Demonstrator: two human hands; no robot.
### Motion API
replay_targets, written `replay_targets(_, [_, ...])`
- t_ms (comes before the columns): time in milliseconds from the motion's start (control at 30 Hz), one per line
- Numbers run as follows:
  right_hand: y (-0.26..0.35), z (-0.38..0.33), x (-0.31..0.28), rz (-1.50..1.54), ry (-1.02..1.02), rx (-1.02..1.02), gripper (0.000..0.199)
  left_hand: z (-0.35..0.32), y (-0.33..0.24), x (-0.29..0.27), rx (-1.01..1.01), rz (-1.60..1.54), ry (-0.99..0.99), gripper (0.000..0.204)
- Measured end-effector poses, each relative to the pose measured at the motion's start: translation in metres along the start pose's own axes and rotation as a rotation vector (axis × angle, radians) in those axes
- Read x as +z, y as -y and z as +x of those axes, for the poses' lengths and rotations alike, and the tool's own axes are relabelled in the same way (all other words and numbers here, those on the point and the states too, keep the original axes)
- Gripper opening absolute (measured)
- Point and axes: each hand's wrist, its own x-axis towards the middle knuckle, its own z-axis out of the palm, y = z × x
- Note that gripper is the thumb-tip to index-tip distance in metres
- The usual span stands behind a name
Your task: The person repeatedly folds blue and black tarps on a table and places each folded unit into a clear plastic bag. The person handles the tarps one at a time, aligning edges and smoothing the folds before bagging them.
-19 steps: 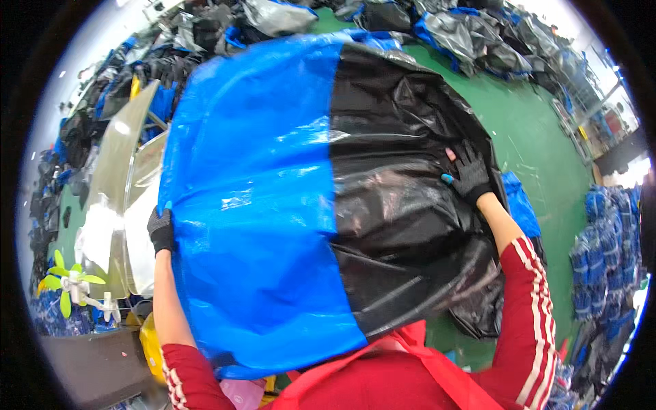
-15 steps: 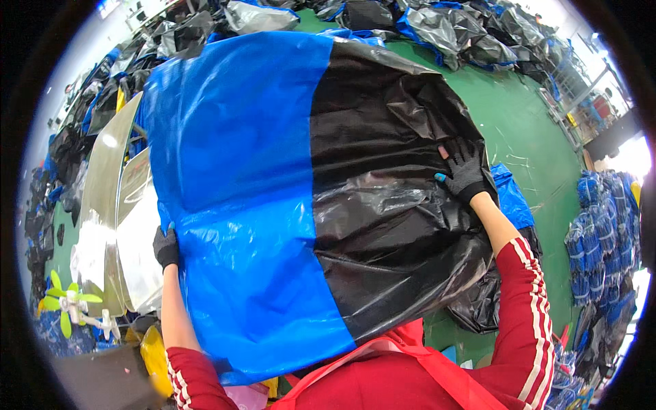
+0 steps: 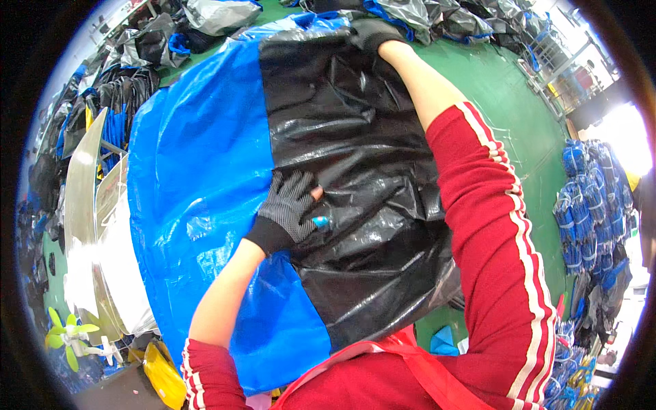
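A large, glossy blue-and-black plastic sheet (image 3: 198, 171) spreads out before me, blue on the left and wrinkled black on the right. Whether it is a single layer or a bag cannot be made out. My left hand (image 3: 287, 208), in a dark grey knit glove with bare thumb and fingertip showing, lies open on it at the seam between the colours. My right hand (image 3: 374, 35), gloved too, reaches to the far edge of the black part. Its fingers are partly hidden there, so I cannot see whether they grip the edge.
Curved clear plastic sheets (image 3: 85, 219) stand at the left, above a small green-bladed fan (image 3: 70, 336). Black, blue and silver plastic pieces (image 3: 437, 20) are heaped along the back. Tied blue bundles (image 3: 591, 205) are stacked at the right beside the green floor (image 3: 526, 143).
My left hand has left the sheet's left edge and lies at its middle. My right hand has gone from the right side to the far edge. The sheet has shifted left and lies flatter.
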Motion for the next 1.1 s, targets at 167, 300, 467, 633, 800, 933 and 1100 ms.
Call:
replay_targets(167, [0.056, -0.133, -0.085, -0.062, -1.129, -0.477, 0.023, 0.042, 0.034, 0.001, 0.105, 0.001, -0.01, 0.071])
replay_targets(300, [0.068, -0.339, -0.047, 0.333, 0.067, -0.561, 0.039, 0.056, 0.049, 0.005, 0.086, -0.003, -0.021, 0.068])
replay_targets(467, [0.051, -0.445, 0.021, 0.441, 0.467, -0.301, 0.063, 0.034, 0.057, 0.014, -0.003, -0.013, 0.037, 0.068])
replay_targets(633, [0.059, -0.397, -0.02, 0.169, -0.026, -0.462, 0.055, 0.01, 0.028, -0.013, -0.132, -0.143, 0.061, 0.068])
replay_targets(800, [0.096, -0.291, -0.046, 0.101, -0.171, -0.368, 0.064, -0.029, -0.01, -0.011, -0.299, 0.212, -0.038, 0.07])
replay_targets(933, [0.123, -0.271, -0.04, 0.229, -0.43, -0.69, 0.055, -0.038, -0.009, 0.006, -0.357, 0.2, -0.12, 0.071])
replay_targets(1100, [0.087, -0.346, -0.024, 0.159, 0.246, -0.791, 0.042, -0.045, -0.003, 0.004, -0.473, -0.174, 0.168, 0.055])
